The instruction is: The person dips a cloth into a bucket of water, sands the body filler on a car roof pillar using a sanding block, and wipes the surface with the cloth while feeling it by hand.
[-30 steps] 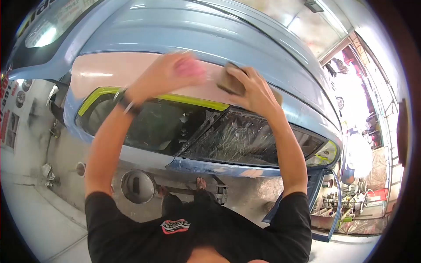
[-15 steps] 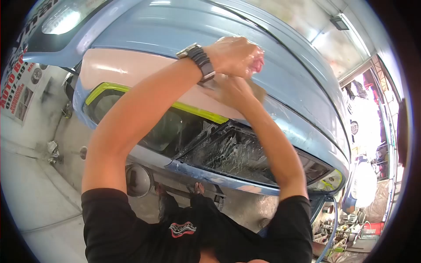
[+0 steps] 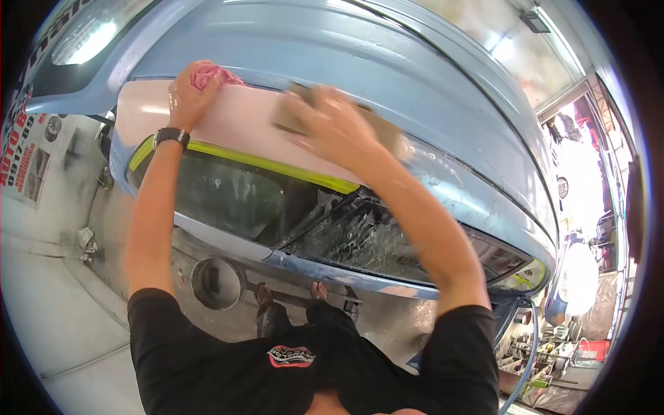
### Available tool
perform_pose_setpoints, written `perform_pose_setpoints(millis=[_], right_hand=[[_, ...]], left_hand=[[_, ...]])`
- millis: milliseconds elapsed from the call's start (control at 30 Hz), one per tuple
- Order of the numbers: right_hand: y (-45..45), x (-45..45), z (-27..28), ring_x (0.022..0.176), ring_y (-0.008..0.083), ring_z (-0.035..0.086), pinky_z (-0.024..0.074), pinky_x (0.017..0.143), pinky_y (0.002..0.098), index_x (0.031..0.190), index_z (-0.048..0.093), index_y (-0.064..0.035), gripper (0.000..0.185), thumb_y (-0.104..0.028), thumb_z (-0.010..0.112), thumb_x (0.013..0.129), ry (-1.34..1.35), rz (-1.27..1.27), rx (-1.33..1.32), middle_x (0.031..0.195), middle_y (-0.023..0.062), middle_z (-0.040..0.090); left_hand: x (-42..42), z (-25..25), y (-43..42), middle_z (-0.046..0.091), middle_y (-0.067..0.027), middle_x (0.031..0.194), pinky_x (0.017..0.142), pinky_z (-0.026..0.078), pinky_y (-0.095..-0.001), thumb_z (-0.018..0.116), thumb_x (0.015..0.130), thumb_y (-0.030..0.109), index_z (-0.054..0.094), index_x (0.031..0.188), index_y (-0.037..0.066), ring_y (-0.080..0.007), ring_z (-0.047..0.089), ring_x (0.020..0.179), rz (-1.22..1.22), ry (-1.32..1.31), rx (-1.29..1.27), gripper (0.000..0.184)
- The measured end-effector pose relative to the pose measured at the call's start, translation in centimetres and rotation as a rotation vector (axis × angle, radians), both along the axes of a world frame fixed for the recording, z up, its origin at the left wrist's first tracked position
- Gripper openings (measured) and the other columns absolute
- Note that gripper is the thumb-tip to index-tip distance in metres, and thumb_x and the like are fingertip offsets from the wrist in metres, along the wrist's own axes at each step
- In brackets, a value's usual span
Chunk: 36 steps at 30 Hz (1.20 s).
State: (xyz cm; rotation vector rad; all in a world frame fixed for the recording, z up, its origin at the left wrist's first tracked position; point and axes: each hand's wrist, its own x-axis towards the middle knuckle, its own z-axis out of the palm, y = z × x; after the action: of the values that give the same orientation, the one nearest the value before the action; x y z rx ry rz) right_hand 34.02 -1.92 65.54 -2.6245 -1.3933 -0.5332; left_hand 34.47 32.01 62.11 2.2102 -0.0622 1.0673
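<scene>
A crumpled wet pink cloth is gripped in my left hand, at the upper left part of a pale pinkish patch on the blue car. My right hand lies over a flat brownish strip of sandpaper, pressed along the same patch further right. Motion blurs this hand and the strip's edges. Yellow-green masking tape runs along the lower border of the patch, above the dark side window. Whitish wet streaks cover the neighbouring window.
A round bucket stands on the floor near my feet. At the lower right are a blue hose and a cluttered pile of tools and parts. A printed banner hangs at the left, and a lamp is at upper right.
My hands, crossed close together before, are now apart. The left one swung left with the pink cloth; the right one moved left and up over the patch with the sandpaper.
</scene>
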Motion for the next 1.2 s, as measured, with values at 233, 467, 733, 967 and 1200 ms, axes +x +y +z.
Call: perform_pose_setpoints(millis=[233,467,733,967,1200], right_hand=[[-12.1,-1.2,0.7,0.126,0.0456,0.055,0.0476,0.106,0.0568,0.149,0.055,-0.0196,0.072,-0.046,0.079,0.087,0.046,0.033,0.036,0.135,0.0269,0.054],[0.3,0.5,0.8,0.125,0.0455,0.055,0.0475,0.106,0.0556,0.155,0.046,-0.0184,0.073,-0.048,0.071,0.093,0.093,0.006,-0.018,0.130,0.0244,0.055],[-10.8,-0.8,0.7,0.121,0.0441,0.057,0.0499,0.105,0.0535,0.154,0.050,-0.0228,0.075,-0.040,0.080,0.087,0.046,-0.016,0.023,0.135,0.0250,0.054],[1.9,0.8,0.8,0.128,0.0482,0.054,0.0467,0.110,0.0549,0.154,0.048,-0.0166,0.072,-0.043,0.075,0.092,0.149,0.026,-0.013,0.140,0.0294,0.052],[-6.0,0.3,0.1,0.130,0.0484,0.053,0.0443,0.113,0.0550,0.158,0.046,-0.0234,0.079,-0.045,0.077,0.089,0.059,-0.006,0.036,0.143,0.0298,0.050]], left_hand=[[-0.6,-0.5,1.6,0.079,-0.0108,0.102,0.088,0.058,-0.0353,0.080,0.090,0.025,0.074,0.112,0.005,-0.0220,0.075,0.096,-0.044,0.004,-0.011,0.030],[0.5,-0.8,1.8,0.079,-0.0105,0.100,0.085,0.058,-0.0353,0.081,0.089,0.024,0.075,0.109,0.006,-0.0223,0.075,0.091,0.028,-0.031,-0.087,0.029],[0.7,-1.7,2.2,0.077,-0.0132,0.094,0.080,0.057,-0.0352,0.078,0.091,0.025,0.074,0.105,0.003,-0.0256,0.075,0.084,0.070,-0.012,-0.081,0.027],[0.6,-0.2,1.1,0.077,-0.0134,0.093,0.080,0.057,-0.0359,0.077,0.091,0.025,0.074,0.105,0.003,-0.0257,0.074,0.083,0.086,-0.050,-0.067,0.026],[0.5,-0.7,1.4,0.077,-0.0121,0.093,0.081,0.057,-0.0349,0.077,0.091,0.023,0.074,0.105,0.003,-0.0229,0.074,0.084,0.088,-0.049,-0.075,0.025]])
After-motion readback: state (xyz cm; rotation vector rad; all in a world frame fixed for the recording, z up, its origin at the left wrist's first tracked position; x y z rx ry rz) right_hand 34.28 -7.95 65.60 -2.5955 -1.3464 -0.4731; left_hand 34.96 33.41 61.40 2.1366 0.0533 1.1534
